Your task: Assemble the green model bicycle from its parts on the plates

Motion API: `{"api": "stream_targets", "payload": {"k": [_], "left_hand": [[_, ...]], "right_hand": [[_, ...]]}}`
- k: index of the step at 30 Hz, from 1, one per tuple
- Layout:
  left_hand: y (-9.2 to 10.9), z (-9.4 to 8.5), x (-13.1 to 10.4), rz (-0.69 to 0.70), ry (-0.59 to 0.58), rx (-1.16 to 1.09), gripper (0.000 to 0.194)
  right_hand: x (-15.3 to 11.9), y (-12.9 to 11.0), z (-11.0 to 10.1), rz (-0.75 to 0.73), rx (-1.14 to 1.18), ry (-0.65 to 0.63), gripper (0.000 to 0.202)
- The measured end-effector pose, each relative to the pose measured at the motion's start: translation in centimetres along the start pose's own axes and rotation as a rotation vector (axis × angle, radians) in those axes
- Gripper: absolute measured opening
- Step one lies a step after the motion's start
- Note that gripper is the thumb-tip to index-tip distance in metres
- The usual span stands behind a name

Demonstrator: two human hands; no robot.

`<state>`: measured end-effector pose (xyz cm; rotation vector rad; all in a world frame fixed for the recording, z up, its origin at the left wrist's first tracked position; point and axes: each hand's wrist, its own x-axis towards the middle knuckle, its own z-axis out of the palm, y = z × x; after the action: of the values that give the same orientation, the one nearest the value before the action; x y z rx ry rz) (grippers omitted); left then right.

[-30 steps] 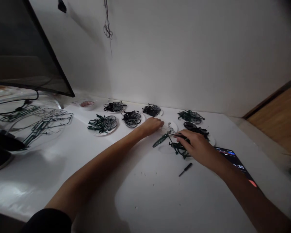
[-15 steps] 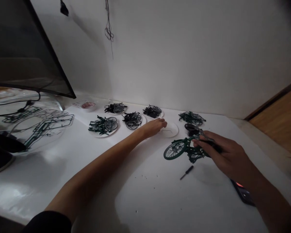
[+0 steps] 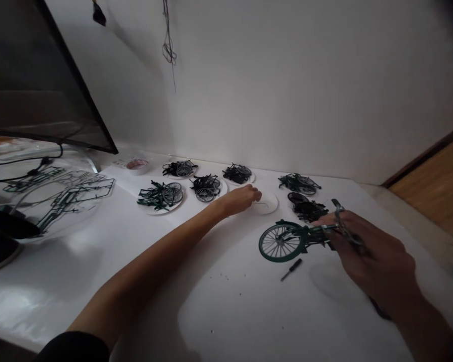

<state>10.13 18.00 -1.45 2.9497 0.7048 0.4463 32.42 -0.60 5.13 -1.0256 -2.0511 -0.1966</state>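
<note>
My right hand (image 3: 366, 246) is closed around the front part of a green model bicycle (image 3: 281, 243), whose spoked wheel points left above the table. My left hand (image 3: 245, 197) reaches forward to the left rim of a white paper plate (image 3: 270, 203), its fingers bent together. Whether anything is between those fingertips is hidden. A thin bent piece of wire (image 3: 262, 204) lies on that plate. Below the bicycle's wheel rests a small black screwdriver (image 3: 291, 270). Black bicycle parts (image 3: 307, 207) lie just behind my right hand.
Plates of model bicycle parts (image 3: 160, 195) stand along the back, with a green bicycle (image 3: 300, 183) near the wall. At left are green part frames (image 3: 81, 193), cables and a monitor (image 3: 41, 75). A phone is mostly hidden under my right forearm. Tiny bits dot the table.
My right hand has turned and shifted right and slightly down, tilting the green bicycle so its handlebar end shows. The phone is now mostly covered. My left hand has hardly moved.
</note>
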Motion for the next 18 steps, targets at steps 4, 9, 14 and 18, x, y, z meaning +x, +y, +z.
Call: {"api": "stream_targets", "payload": {"k": [4, 9, 14, 18], "left_hand": [[0.7, -0.7, 0.1, 0.021, -0.002, -0.037, 0.013], [2.0, -1.7, 0.5, 0.036, -0.003, -0.128, 0.031], [4.6, -2.6, -2.6, 0.052, -0.046, -0.232, 0.03], [7.2, -3.7, -9.2, 0.026, -0.034, -0.287, 0.026]], "right_hand": [[-0.6, -0.1, 0.1, -0.11, -0.066, 0.031, 0.03], [-0.9, 0.0, 0.7, -0.223, 0.002, 0.027, 0.042], [-1.0, 0.5, 1.5, -0.263, 0.036, -0.023, 0.043], [-1.2, 0.9, 2.4, -0.282, 0.025, -0.09, 0.044]]}}
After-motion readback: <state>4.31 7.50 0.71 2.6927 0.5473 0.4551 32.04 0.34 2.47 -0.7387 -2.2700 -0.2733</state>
